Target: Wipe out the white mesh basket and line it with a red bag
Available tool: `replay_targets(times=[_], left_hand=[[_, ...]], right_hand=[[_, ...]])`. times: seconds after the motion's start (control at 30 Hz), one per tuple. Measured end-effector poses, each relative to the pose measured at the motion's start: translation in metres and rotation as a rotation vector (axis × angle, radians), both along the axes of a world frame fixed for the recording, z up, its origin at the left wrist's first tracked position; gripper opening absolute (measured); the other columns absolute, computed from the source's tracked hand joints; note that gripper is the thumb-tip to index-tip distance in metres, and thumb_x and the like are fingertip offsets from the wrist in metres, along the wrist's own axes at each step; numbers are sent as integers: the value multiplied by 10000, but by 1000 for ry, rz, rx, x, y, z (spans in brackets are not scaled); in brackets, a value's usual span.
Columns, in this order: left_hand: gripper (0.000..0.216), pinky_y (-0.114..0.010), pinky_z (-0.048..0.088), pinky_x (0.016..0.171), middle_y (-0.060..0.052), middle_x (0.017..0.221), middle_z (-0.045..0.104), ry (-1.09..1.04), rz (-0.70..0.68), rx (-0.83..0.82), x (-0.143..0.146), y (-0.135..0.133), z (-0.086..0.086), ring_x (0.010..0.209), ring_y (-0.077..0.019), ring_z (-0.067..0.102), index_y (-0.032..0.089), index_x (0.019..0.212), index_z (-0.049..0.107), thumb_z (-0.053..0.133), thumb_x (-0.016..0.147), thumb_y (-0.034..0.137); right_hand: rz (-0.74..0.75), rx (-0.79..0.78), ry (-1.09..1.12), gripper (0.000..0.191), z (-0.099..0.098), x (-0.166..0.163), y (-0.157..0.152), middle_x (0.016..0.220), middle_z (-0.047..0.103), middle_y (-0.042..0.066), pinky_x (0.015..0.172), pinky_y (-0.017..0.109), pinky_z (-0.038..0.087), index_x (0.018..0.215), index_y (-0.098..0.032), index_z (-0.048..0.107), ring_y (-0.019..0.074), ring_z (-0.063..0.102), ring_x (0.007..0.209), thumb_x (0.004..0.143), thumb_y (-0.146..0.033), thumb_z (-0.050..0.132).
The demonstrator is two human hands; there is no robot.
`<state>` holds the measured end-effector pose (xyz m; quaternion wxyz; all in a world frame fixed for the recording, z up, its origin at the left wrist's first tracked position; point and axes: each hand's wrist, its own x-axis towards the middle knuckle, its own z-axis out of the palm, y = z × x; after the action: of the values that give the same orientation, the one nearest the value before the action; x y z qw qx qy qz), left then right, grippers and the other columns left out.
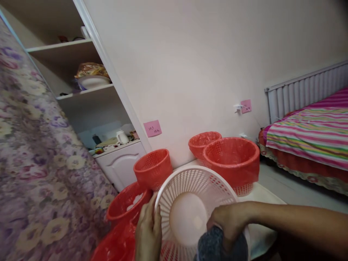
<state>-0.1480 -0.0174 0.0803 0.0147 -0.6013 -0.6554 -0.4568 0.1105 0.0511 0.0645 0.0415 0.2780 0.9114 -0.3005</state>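
A white slotted plastic basket (187, 195) is tipped on its side at the bottom centre, its open mouth facing me. My left hand (148, 232) is closed round its left rim. My right hand (230, 224) reaches in from the right, gripping a dark grey cloth (214, 246) that sits against the basket's lower inside wall. Just left of the basket lies a red plastic bag (116, 243).
Three red mesh baskets, one at the left (152, 168), one at the back (202, 141) and a larger one at the right (232, 159), stand on a white surface (261, 195) by the wall. A floral curtain (32, 163) hangs left, open shelves (87, 90) behind it. A striped bed (312, 134) stands right.
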Motion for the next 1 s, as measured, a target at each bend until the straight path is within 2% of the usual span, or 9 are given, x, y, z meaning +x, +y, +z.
replay_targets(times=[0.1,0.13,0.23,0.33,0.4,0.6,0.7,0.83,1.0], left_hand=[[597,-505,410,1083,-167,1304,598,37,40,-2,-12,6,3,1246,-305,537,123,1313,565,396,870,487],[599,-512,409,1080,-169,1317,592,44,47,-6,-18,9,2,1246,-311,537,122,1315,557,407,859,480],[629,-523,384,1097,-163,1358,586,-25,47,-68,-40,19,-2,1276,-328,523,139,1334,527,459,812,484],[662,-505,367,1114,-146,1373,589,-166,18,-118,-65,32,-9,1286,-323,525,166,1327,521,511,776,533],[656,-478,367,1117,-136,1351,607,-244,-8,-111,-78,40,-12,1273,-310,538,170,1290,545,545,750,543],[562,-414,534,892,-125,1058,729,-365,1,-132,-100,59,-5,971,-292,684,121,1121,618,589,634,399],[509,-381,559,793,-94,961,746,-398,-3,-158,-100,67,-1,865,-267,699,138,1069,633,558,595,307],[444,-370,545,830,-85,963,742,-415,-1,-162,-93,77,-4,905,-259,690,155,987,657,526,571,233],[396,-380,543,782,-72,902,728,-443,26,-195,-90,87,-15,870,-259,685,164,938,665,505,576,163]], right_hand=[[-171,-699,513,402,5,20,-1,692,647,-53,597,215,484,868,-206,729,134,597,643,478,-264,810],[-202,-846,702,404,6,31,-2,724,672,-37,653,223,503,885,-193,723,141,624,681,493,-251,795],[-276,-1007,1122,406,5,76,-6,840,729,35,734,262,517,985,-169,704,174,683,762,582,-218,723],[-372,-998,1192,432,-11,126,-12,945,744,97,811,383,518,1052,-188,693,250,710,844,623,-243,674],[-469,-909,1202,433,-35,150,-10,1010,739,120,795,444,511,1078,-224,698,291,713,879,665,-311,605],[-785,57,706,629,-165,159,28,1168,707,159,992,457,457,1117,-226,721,351,642,1100,514,-154,557],[-784,286,406,745,-215,148,37,1290,654,146,1026,490,465,1231,-200,674,363,619,1159,504,-134,525],[-749,249,166,970,-225,144,35,1455,502,212,1061,474,461,1398,-105,516,406,544,1261,431,-152,578],[-693,240,255,899,-213,154,33,1466,497,188,1132,409,393,1418,-99,485,347,486,1338,533,-220,591]])
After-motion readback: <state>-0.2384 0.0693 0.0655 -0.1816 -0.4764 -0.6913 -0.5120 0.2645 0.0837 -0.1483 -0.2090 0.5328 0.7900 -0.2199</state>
